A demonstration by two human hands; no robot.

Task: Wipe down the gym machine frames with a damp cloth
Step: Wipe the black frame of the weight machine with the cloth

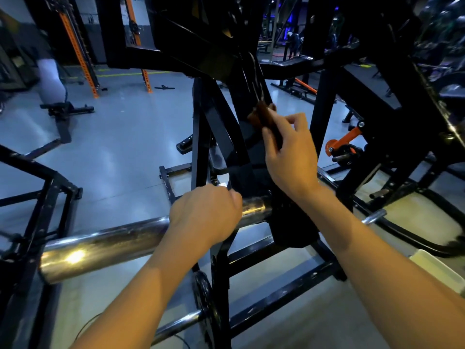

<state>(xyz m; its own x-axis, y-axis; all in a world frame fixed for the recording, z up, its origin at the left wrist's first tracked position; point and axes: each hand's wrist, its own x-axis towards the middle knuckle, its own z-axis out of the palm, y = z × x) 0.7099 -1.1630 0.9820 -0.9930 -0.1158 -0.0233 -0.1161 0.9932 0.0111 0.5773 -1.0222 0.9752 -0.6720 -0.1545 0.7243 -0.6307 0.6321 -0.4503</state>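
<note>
Cloth (261, 114): small, dark brown, bunched, blurred; pressed against a slanted black upright at the frame's centre, toward one o'clock. Machine frame (221, 137): black painted steel, angled tubes, glossy; chrome bar (105, 245) crossing low toward eight o'clock.

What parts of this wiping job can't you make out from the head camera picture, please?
- Head view: the brown cloth is mostly hidden by the right hand; dampness unreadable.
- Left hand: fingers curl behind the chrome bar, fingertips hidden.
- Black frame: too dark to show dirt or wiped patches.
- Background machines: blurred, dim.
</note>
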